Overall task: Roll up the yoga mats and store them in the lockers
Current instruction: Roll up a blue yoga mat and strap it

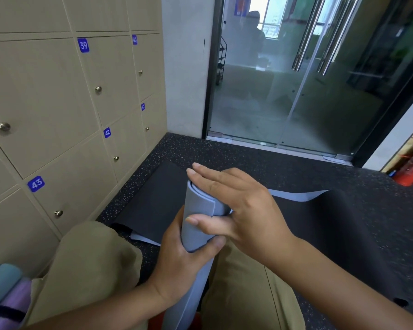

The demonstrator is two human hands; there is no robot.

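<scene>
Now | grey-blue mat [202, 206] (rolled) | L hand [184, 256] grips | R hand [239, 201] flat atop

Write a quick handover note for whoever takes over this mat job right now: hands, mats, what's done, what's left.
Left hand grips the grey-blue mat roll from below.
Right hand lies over the roll, fingers straight.
Its unrolled tail lies on a black mat.
Teal mat and purple mat lie rolled, lower left.
Locker 43 and the others are shut.
Left: finish rolling, store everything.
</scene>
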